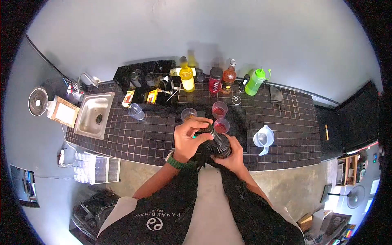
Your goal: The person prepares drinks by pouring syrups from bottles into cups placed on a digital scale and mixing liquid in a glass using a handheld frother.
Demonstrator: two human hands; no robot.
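The thing in the two hands is a dark bottle, nearly black, and its surface is shiny. Its top part is narrow, and the lower body is much wider. On the wide part there are many ridges, which catch the light as thin pale lines. The narrow end has a slight dark green tint, but the fingers cover much of it, so I cannot tell if a cap sits there. What is inside also cannot be seen.

The bottle is in front of the person's chest, near the front edge of the black tiled counter. Its narrow end points toward the upper left and its wide end toward the lower right. Whether the base touches the counter, I cannot tell.

The left hand, with a green watch strap at the wrist, is closed around the narrow end, with the thumb along the neck. The right hand grips the wide body from its right side.

Just beyond the hands stand three clear cups: an amber-bottomed cup at left, a far red-bottomed cup, and a near red-bottomed cup very close to the bottle.
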